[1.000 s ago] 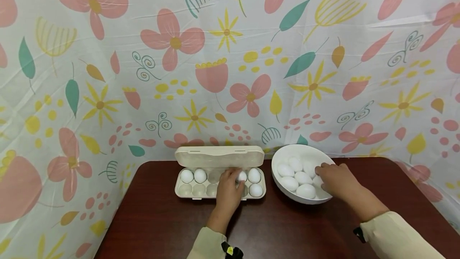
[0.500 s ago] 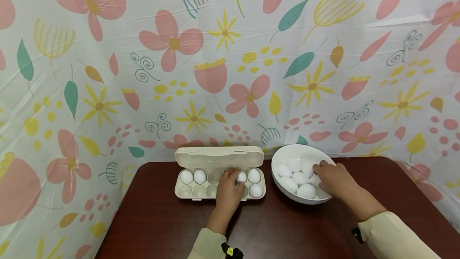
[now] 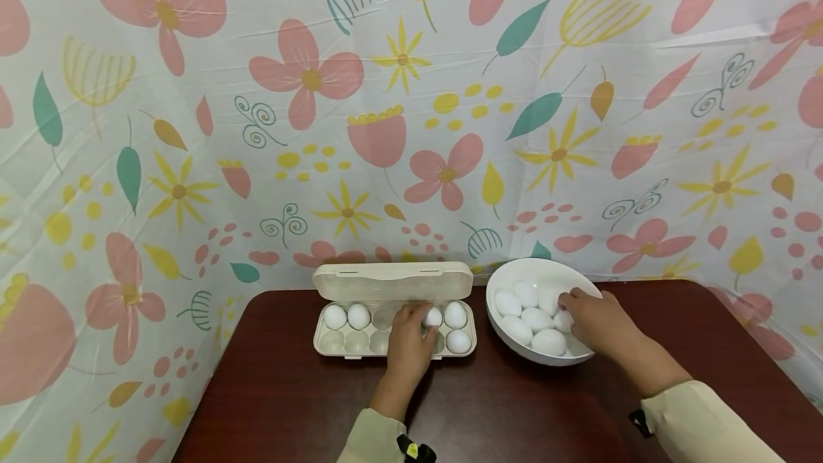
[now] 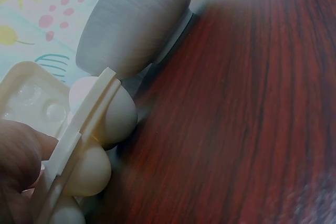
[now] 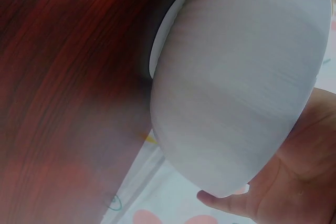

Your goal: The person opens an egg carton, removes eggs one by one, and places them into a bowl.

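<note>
My left hand [image 3: 408,341] reaches over an open egg carton [image 3: 334,353], its thumb and fingers around a white egg [image 3: 433,316] in the back row. Other eggs sit at both ends of the carton, and several front cups hold none. In the left wrist view, my left hand [image 4: 18,161] shows behind the carton's rim [image 4: 79,129]. To the right, my right hand [image 3: 601,321] dips over the rim of a white bowl [image 3: 579,279], thumb and fingertips at an egg [image 3: 563,321] among several others. The right wrist view shows the bowl's outer wall [image 5: 236,87] hiding most fingers.
The carton's lid [image 3: 393,281] stands raised at the back, close to the floral cloth [image 3: 398,163] behind the table. Carton and bowl stand side by side at the far edge of the dark red wooden table [image 3: 289,406].
Hardly anything differs. Both hands stay at the carton and the bowl, and the head view shifts very slightly.
</note>
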Available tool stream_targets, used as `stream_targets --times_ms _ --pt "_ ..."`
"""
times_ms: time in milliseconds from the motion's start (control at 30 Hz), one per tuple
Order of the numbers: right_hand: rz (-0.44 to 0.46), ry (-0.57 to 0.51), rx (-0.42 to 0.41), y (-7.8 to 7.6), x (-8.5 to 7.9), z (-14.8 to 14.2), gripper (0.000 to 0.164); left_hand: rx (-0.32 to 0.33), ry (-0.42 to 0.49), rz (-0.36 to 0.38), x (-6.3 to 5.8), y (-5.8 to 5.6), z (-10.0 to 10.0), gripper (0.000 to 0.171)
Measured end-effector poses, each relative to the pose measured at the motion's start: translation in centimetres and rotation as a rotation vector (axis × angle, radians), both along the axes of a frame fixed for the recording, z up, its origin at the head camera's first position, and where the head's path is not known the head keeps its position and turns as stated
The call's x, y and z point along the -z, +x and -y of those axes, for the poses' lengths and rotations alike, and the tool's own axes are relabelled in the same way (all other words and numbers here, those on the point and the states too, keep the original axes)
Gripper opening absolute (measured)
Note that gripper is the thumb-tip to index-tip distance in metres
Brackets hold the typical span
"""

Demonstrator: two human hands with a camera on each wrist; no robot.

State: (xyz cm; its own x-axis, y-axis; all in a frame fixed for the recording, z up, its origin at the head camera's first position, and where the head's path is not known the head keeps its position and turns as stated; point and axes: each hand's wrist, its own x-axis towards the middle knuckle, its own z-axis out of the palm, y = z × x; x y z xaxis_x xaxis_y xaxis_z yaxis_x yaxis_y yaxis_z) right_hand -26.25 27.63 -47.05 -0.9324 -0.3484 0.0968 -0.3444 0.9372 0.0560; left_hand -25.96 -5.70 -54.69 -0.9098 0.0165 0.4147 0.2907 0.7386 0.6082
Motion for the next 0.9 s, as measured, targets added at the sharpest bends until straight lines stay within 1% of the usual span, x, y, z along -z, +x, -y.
stream_targets --times_ms 100,200,367,467,600,767,900 --pt "-0.01 -0.008 -0.005 -0.1 0.2 -0.1 0.027 0.002 0.007 0.0 0.0 0.0 0.0 0.043" --pt "0.001 -0.009 0.0 -0.1 0.3 -0.1 0.028 0.001 0.014 -0.012 0.0 0.1 0.1 0.043" --pt "0.048 -0.016 0.032 0.0 -0.1 -0.2 0.03 0.005 0.032 -0.047 -0.1 0.1 0.1 0.043" --pt "0.037 -0.023 0.038 0.1 -0.5 -0.2 0.032 0.009 0.045 -0.043 -0.2 0.1 0.1 0.042" --pt "-0.05 -0.046 0.019 0.2 -0.7 -0.1 0.034 0.011 0.066 -0.026 -0.5 0.1 0.1 0.041" --pt "-0.16 -0.11 0.001 0.8 -0.8 0.7 0.043 0.011 0.093 -0.035 -0.8 0.2 0.0 0.04" --pt "-0.272 -0.177 -0.056 1.5 -1.0 1.6 0.045 0.014 0.105 -0.033 -1.3 0.4 0.0 0.04"
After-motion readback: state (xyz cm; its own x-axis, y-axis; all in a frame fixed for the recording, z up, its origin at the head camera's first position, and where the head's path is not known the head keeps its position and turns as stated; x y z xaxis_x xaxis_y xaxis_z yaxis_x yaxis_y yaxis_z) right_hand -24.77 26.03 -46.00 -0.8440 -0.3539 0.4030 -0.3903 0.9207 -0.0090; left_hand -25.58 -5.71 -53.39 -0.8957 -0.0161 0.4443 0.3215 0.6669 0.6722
